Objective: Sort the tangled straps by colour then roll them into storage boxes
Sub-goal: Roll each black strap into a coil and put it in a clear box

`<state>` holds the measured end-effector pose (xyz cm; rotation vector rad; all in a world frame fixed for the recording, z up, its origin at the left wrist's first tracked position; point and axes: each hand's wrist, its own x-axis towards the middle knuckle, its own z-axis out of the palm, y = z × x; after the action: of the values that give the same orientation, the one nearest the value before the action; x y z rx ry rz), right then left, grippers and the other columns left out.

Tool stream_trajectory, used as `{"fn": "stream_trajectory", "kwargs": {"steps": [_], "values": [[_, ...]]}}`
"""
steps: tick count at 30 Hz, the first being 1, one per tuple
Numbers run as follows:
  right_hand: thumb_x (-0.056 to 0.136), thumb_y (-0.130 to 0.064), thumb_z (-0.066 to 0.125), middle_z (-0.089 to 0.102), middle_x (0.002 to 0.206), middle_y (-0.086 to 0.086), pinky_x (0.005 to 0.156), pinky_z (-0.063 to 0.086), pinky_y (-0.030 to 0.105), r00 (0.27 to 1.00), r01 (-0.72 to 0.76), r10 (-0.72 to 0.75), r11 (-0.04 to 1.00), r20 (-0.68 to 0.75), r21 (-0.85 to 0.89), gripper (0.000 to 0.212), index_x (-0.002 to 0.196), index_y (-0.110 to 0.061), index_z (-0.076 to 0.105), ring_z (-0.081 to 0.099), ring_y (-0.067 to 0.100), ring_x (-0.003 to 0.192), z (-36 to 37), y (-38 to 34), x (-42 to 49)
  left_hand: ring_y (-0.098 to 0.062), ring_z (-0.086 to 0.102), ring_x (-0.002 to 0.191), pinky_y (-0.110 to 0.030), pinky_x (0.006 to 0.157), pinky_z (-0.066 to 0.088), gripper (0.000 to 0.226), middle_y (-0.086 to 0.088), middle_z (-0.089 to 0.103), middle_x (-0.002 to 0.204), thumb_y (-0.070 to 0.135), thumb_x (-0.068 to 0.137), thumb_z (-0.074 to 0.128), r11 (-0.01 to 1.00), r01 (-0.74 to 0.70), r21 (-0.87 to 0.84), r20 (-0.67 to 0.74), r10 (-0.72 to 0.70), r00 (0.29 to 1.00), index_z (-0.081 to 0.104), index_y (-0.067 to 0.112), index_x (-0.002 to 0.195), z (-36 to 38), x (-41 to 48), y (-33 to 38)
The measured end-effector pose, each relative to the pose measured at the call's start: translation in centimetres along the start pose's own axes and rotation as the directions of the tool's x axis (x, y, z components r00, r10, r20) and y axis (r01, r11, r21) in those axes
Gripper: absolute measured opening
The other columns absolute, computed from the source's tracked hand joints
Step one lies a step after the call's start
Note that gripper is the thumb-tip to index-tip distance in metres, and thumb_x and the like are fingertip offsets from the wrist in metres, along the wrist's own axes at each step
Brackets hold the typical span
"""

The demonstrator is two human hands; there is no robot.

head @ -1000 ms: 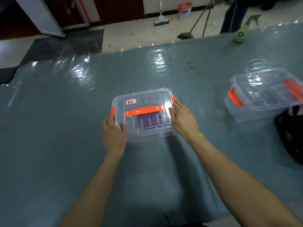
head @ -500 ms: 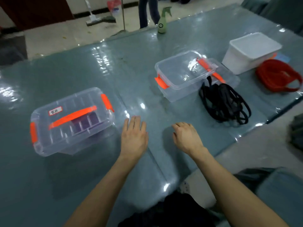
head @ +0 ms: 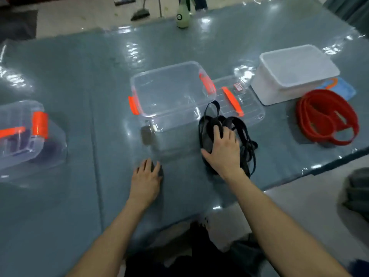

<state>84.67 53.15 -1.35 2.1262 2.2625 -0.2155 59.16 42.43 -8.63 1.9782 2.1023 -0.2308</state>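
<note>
Black straps [head: 231,121] are lying in a tangled heap on the near right of the table [head: 79,66], just in front of the open clear box [head: 171,118], and that is the pile I am working on.

The table is carrying everything spread well apart, I think so that each colour is getting its own station. The white box [head: 265,90] is sitting at the far right with its lid on. The open clear box is standing in the middle with its orange latches flipped out, waiting for a roll. Its lid [head: 245,108] is lying flat beside it on the right, out of the way but within reach. The closed box [head: 18,144] at the far left is showing something dark purple through its wall, so I judge that colour finished. The red straps [head: 323,96] are resting in a loose coil near the table's right edge, apart from the black ones, so the two colours are not mixing.

My right hand [head: 223,150] is reaching forward with the arm extended, palm down on the black heap. Its fingers are curling into the loops and the thumb is closing against the near left side, so it is gripping the bundle. My left hand [head: 146,182] is lying open and flat on the table, holding nothing, probably bracing me as I am leaning in.
</note>
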Motion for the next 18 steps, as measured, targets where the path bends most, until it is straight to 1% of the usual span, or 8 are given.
{"fn": "stream_trajectory", "kwargs": {"steps": [1, 3, 8, 10, 12, 15, 16, 18], "values": [[0.092, -0.063, 0.072, 0.041, 0.160, 0.022, 0.113, 0.047, 0.053, 0.997, -0.021, 0.022, 1.000, 0.071, -0.020, 0.095, 0.163, -0.014, 0.032, 0.038, 0.041, 0.151, 0.2, 0.9, 0.4, -0.036, 0.039, 0.156, -0.046, 0.119, 0.040, 0.063, -0.015, 0.040, 0.168, 0.044, 0.108, 0.056, 1.000, 0.014, -0.002, 0.016, -0.014, 1.000, 0.042, 0.021, 0.165, -0.1, 0.0, 0.1], [0.094, -0.060, 0.070, 0.050, 0.148, 0.019, 0.107, 0.051, 0.052, 0.993, 0.012, -0.010, 1.000, 0.119, -0.019, 0.079, 0.153, -0.014, 0.043, 0.043, 0.040, 0.143, 0.8, 1.9, 0.8, -0.033, 0.041, 0.155, -0.043, 0.118, 0.042, 0.067, -0.012, 0.038, 0.169, 0.047, 0.106, 0.058, 0.999, 0.032, 0.004, 0.041, -0.032, 0.999, 0.039, 0.025, 0.166, -0.6, -0.2, 0.1], [0.089, -0.025, 0.070, 0.067, 0.118, 0.012, 0.094, 0.052, 0.046, 0.991, 0.131, -0.131, 0.991, 0.022, 0.000, 0.035, 0.120, -0.011, 0.061, 0.055, 0.036, 0.122, 0.8, 2.9, 1.2, -0.031, 0.042, 0.152, -0.041, 0.119, 0.044, 0.067, -0.009, 0.044, 0.164, 0.045, 0.101, 0.067, 0.997, 0.053, -0.064, 0.094, -0.047, 0.994, 0.046, 0.025, 0.161, -2.3, 0.3, 0.2], [0.088, -0.010, 0.065, 0.070, 0.105, 0.013, 0.086, 0.052, 0.046, 0.992, 0.122, -0.119, 0.990, -0.039, 0.070, 0.024, 0.112, -0.009, 0.065, 0.060, 0.037, 0.113, 0.6, 4.0, 1.2, -0.031, 0.042, 0.151, -0.042, 0.119, 0.045, 0.066, -0.009, 0.046, 0.162, 0.043, 0.100, 0.068, 0.995, 0.067, -0.078, 0.101, -0.058, 0.993, 0.047, 0.025, 0.160, -2.6, 0.4, 0.4], [0.088, 0.001, 0.059, 0.074, 0.103, 0.015, 0.082, 0.054, 0.044, 0.996, 0.036, -0.018, 0.977, -0.083, 0.209, 0.033, 0.117, -0.009, 0.072, 0.064, 0.038, 0.106, -0.2, 5.5, 1.4, -0.031, 0.042, 0.152, -0.043, 0.119, 0.045, 0.068, -0.010, 0.044, 0.163, 0.043, 0.100, 0.068, 0.994, 0.072, -0.083, 0.129, -0.061, 0.990, 0.044, 0.024, 0.162, -2.9, 0.4, 0.5], [0.089, 0.002, 0.060, 0.079, 0.108, 0.011, 0.088, 0.058, 0.036, 0.991, -0.057, 0.105, 0.894, -0.084, 0.445, 0.041, 0.121, -0.017, 0.077, 0.071, 0.032, 0.103, -2.6, 7.7, 1.6, -0.034, 0.044, 0.151, -0.043, 0.121, 0.043, 0.073, -0.012, 0.041, 0.165, 0.043, 0.100, 0.069, 0.990, 0.082, -0.118, 0.186, -0.059, 0.981, 0.042, 0.023, 0.164, -3.2, 0.2, 0.5], [0.088, 0.001, 0.062, 0.080, 0.107, 0.008, 0.088, 0.058, 0.032, 0.989, -0.055, 0.119, 0.853, -0.092, 0.519, 0.039, 0.118, -0.018, 0.078, 0.072, 0.028, 0.099, -3.4, 8.3, 1.7, -0.035, 0.046, 0.150, -0.043, 0.121, 0.043, 0.071, -0.012, 0.044, 0.164, 0.042, 0.100, 0.069, 0.987, 0.076, -0.142, 0.197, -0.047, 0.979, 0.044, 0.022, 0.163, -3.4, 0.4, 0.7], [0.086, 0.000, 0.066, 0.078, 0.098, 0.002, 0.082, 0.052, 0.013, 0.977, -0.041, 0.165, 0.769, -0.137, 0.638, 0.036, 0.114, -0.019, 0.079, 0.070, 0.019, 0.089, -5.5, 9.1, 2.1, -0.033, 0.051, 0.147, -0.042, 0.121, 0.043, 0.063, -0.011, 0.051, 0.162, 0.037, 0.103, 0.069, 0.972, 0.038, -0.231, 0.173, 0.003, 0.985, 0.050, 0.021, 0.160, -4.3, 1.0, 1.9]]}}
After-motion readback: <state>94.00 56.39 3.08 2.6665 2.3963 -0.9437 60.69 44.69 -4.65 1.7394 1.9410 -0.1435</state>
